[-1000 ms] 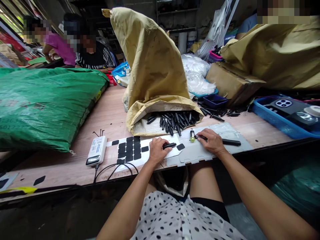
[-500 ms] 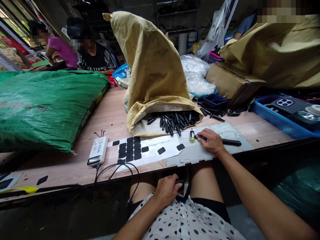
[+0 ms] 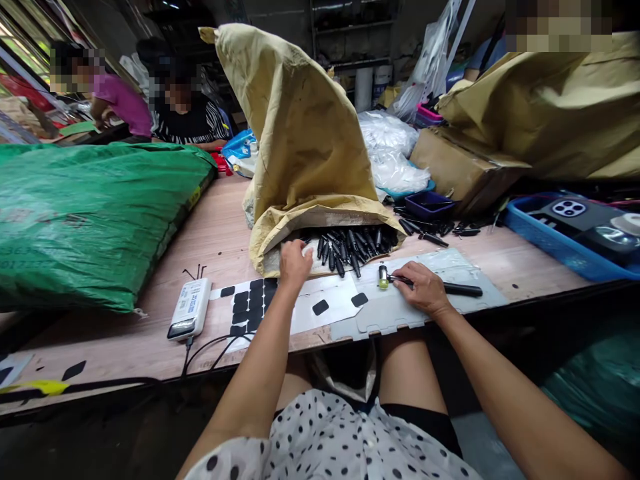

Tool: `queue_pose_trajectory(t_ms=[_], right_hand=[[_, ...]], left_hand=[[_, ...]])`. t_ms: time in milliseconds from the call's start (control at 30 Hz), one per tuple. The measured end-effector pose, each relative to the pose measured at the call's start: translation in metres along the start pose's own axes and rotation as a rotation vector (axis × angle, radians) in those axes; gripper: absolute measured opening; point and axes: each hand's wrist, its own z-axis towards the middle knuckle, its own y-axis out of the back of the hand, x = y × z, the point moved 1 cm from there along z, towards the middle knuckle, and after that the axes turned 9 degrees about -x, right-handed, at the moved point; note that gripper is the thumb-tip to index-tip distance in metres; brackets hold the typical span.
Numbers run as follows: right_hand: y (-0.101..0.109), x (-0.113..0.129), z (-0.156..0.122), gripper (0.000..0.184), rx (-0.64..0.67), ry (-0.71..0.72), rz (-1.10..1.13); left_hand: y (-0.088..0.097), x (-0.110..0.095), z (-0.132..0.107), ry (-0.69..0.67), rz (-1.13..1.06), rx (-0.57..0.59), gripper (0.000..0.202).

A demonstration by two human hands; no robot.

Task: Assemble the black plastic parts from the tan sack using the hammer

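Note:
My left hand (image 3: pixel 294 265) reaches to the mouth of a tan paper sack (image 3: pixel 300 133), fingers curled over the left end of a pile of small black cylindrical parts (image 3: pixel 350 243) spilling from it. What the fingers hold, if anything, is hidden. My right hand (image 3: pixel 423 288) rests on a grey plastic sheet (image 3: pixel 400 310) and grips a black-handled tool (image 3: pixel 463 289) with a yellow-green tip (image 3: pixel 383 280). Between the hands lies a white backing sheet (image 3: pixel 300 303) with several black stickers (image 3: pixel 255 303).
A white power bank (image 3: pixel 189 309) with a cable lies at the left, beside a big green sack (image 3: pixel 90 213). A blue tray (image 3: pixel 570 233) with phone cases, a cardboard box (image 3: pixel 460 167) and plastic bags stand at the right and back. Two people sit at far left.
My left hand went from the sticker sheet with a black part down to my lap, then up to the pile at the sack's mouth. The right hand stayed put.

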Motion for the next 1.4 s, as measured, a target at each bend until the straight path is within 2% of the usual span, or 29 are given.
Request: queue_pose_trajectory(t_ms=[67, 133, 267, 333, 400, 467, 567, 633, 767, 867, 1033, 1133, 1233, 1400], right_hand=[[0.000, 0.000, 0.000, 0.013, 0.009, -0.003, 0.008], [0.001, 0.000, 0.000, 0.013, 0.010, -0.001, 0.014], [0.001, -0.001, 0.001, 0.013, 0.010, -0.005, 0.012], [0.001, -0.001, 0.001, 0.013, 0.013, -0.009, 0.008], [0.000, -0.001, 0.000, 0.013, 0.014, -0.013, 0.007], [0.000, -0.002, 0.000, 0.013, 0.012, -0.016, 0.009], [0.000, -0.003, 0.000, 0.014, 0.005, -0.011, 0.017], [-0.001, -0.003, 0.000, 0.014, -0.002, -0.007, 0.018], [-0.001, -0.002, 0.000, 0.014, -0.012, -0.004, 0.011], [-0.002, -0.003, -0.001, 0.015, -0.007, 0.004, 0.013], [0.002, -0.005, 0.000, 0.019, 0.025, 0.045, 0.041], [0.007, 0.012, 0.007, 0.024, -0.009, 0.054, 0.111], [0.010, 0.046, 0.017, 0.026, -0.079, 0.060, 0.247], [0.003, 0.106, 0.027, 0.026, -0.019, 0.109, 0.374]], left_hand=[[-0.008, 0.009, 0.024, 0.071, 0.107, -0.048, 0.025], [-0.014, 0.016, 0.037, 0.140, 0.168, -0.005, 0.026], [-0.019, 0.023, 0.043, 0.230, 0.209, 0.140, 0.021], [-0.016, 0.024, 0.039, 0.217, 0.202, 0.136, 0.020], [-0.010, 0.021, 0.028, 0.129, 0.164, 0.068, 0.019], [-0.001, 0.014, 0.008, -0.025, 0.054, 0.017, 0.016], [0.007, 0.004, -0.033, -0.239, -0.183, 0.114, 0.012], [0.006, 0.003, -0.060, -0.304, -0.278, 0.212, 0.013], [-0.006, 0.014, -0.091, -0.244, -0.293, 0.281, 0.016], [-0.013, 0.020, -0.095, -0.230, -0.290, 0.261, 0.019], [-0.014, 0.021, -0.094, -0.228, -0.281, 0.274, 0.019], [-0.015, 0.021, -0.095, -0.243, -0.289, 0.271, 0.018], [-0.016, 0.023, -0.097, -0.257, -0.304, 0.258, 0.017], [-0.019, 0.026, -0.097, -0.264, -0.308, 0.245, 0.018]])
